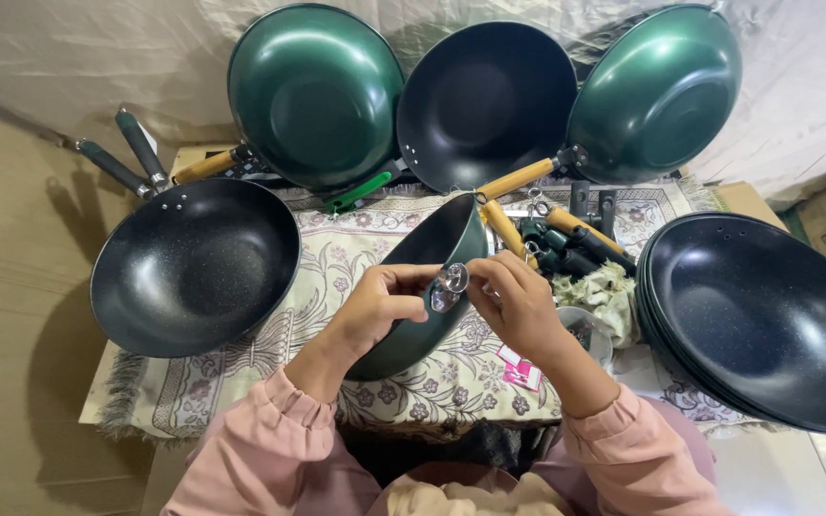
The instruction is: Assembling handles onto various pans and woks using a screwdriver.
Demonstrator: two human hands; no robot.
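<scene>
A dark green wok point(424, 287) stands tilted on its edge on the patterned cloth point(241, 382) right in front of me, its wooden handle point(504, 227) pointing away. My left hand point(380, 298) rests against the wok's rim, with its fingers pinching a small shiny metal piece point(448, 284). From the other side my right hand point(513, 298) pinches the same metal piece. Both hands meet at the rim near the handle end. Pink sleeves cover both forearms.
A black wok point(193, 266) lies at left. Three woks, two green point(315, 91) point(657, 91) and one black point(485, 100), lean against the back sheet. A stack of black woks point(767, 320) sits at right. Loose handles point(566, 244), a small bowl point(585, 330) and pink tags point(520, 368) lie nearby.
</scene>
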